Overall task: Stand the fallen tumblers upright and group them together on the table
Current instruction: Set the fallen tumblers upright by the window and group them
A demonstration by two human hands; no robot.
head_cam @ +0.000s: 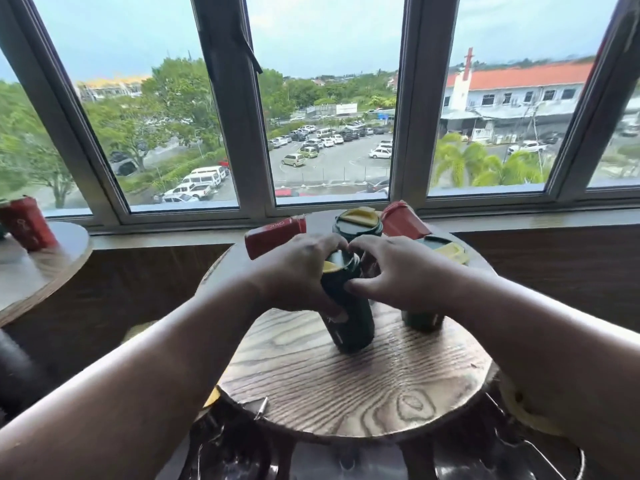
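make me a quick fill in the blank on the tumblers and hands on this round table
1. Both hands hold a dark ____ tumbler standing near the table's middle.
2. The red tumbler behind the left hand lies on its ____.
3. The green tumbler by the window has a ____ lid flap.
4. The right hand is partly hiding another tumbler, which stands ____.

Missing words: green; side; yellow; upright

Hidden and cut-off parts

The right hand (391,271) is covering most of a green tumbler (422,318); the left edge is cutting off a red tumbler (26,223).
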